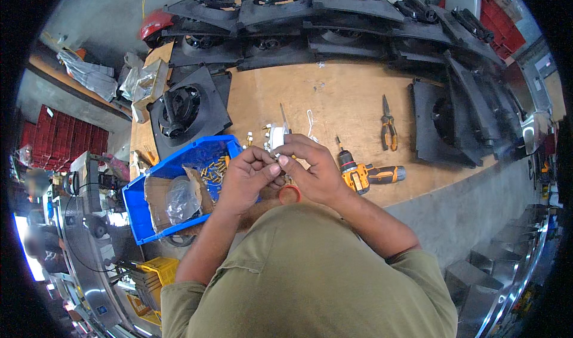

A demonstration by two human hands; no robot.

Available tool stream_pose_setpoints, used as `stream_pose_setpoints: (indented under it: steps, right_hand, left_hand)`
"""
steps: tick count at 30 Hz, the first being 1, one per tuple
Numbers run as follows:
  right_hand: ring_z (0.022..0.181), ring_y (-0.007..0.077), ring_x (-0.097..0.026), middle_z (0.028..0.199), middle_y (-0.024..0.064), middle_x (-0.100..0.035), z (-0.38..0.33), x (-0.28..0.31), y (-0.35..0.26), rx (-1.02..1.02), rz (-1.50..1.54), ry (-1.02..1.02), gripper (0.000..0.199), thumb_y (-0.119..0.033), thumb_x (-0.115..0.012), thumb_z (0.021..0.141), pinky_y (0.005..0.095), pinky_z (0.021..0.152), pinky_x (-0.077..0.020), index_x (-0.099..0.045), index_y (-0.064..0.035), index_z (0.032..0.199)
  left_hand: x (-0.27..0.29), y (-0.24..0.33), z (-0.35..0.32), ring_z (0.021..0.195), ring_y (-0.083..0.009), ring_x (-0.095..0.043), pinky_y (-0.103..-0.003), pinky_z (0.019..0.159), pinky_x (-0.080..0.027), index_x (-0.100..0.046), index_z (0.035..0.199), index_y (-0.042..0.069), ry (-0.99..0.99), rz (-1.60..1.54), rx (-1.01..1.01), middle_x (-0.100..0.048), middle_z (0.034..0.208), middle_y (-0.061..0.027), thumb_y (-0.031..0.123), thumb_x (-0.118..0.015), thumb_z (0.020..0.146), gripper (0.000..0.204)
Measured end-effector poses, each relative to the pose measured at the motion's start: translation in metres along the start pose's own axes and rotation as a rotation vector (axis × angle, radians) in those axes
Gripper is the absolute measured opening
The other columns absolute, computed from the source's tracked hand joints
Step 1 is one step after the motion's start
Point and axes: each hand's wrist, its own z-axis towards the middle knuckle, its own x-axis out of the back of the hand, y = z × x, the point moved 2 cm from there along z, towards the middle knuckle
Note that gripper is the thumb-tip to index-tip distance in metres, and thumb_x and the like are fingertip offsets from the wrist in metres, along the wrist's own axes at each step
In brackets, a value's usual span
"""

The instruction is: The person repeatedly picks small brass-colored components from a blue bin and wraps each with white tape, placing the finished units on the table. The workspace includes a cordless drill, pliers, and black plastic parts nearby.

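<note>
My left hand [246, 180] and my right hand [315, 170] meet over the table's near edge, thumbs and fingertips pinched together. Whatever sits between the fingers is small and mostly hidden. Just beyond the fingertips is a white rounded piece [277, 137]; whether a finger touches it I cannot tell. Several small brass fittings with white ends [249, 139] lie left of it. A thin screwdriver-like rod [283, 116] points away behind it. Below my right hand shows a red ring-shaped item [289, 195]. A white looped string [310, 123] lies to the right.
A blue bin [136, 210] with brass fittings, cardboard and a plastic bag stands left. Right of my hands lie a yellow-black cordless drill [358, 176] and pliers [388, 126]. Black fan housings [276, 7] line the wooden table's [352, 90] far side, with more left and right.
</note>
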Motion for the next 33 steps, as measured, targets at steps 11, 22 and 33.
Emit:
stream_pose_setpoints:
  steps: [11, 22, 33]
  right_hand:
    - [0.103, 0.0346, -0.06, 0.11, 0.0179, -0.061, -0.014, 0.008, -0.007, 0.102, -0.109, 0.012, 0.026, -0.011, -0.067, 0.084, 0.0409, 0.089, -0.0484, -0.068, -0.0045, 0.108]
    - [0.104, 0.0352, -0.058, 0.116, 0.0206, -0.056, -0.01, 0.017, -0.024, 0.165, -0.317, -0.086, 0.043, -0.006, -0.067, 0.076, 0.0405, 0.087, -0.0481, -0.066, -0.0079, 0.119]
    - [0.103, 0.0333, -0.058, 0.113, 0.0146, -0.058, 0.012, 0.028, -0.023, 0.291, -0.457, -0.185, 0.054, 0.006, -0.065, 0.072, 0.0399, 0.088, -0.0489, -0.066, -0.014, 0.122]
  left_hand:
    - [-0.017, 0.021, -0.004, 0.074, -0.0141, -0.068, -0.026, 0.067, -0.057, -0.058, 0.096, 0.004, -0.006, -0.121, 0.026, -0.069, 0.085, -0.0074, 0.012, -0.068, 0.09, 0.015]
    - [-0.018, 0.029, 0.002, 0.068, -0.0084, -0.063, -0.022, 0.062, -0.052, -0.059, 0.087, 0.004, -0.008, 0.046, 0.014, -0.066, 0.077, -0.002, 0.007, -0.073, 0.086, 0.014]
    - [-0.016, 0.031, 0.005, 0.07, -0.0127, -0.066, -0.027, 0.066, -0.056, -0.061, 0.098, 0.001, -0.002, 0.087, 0.023, -0.068, 0.083, -0.0064, 0.006, -0.071, 0.085, 0.017]
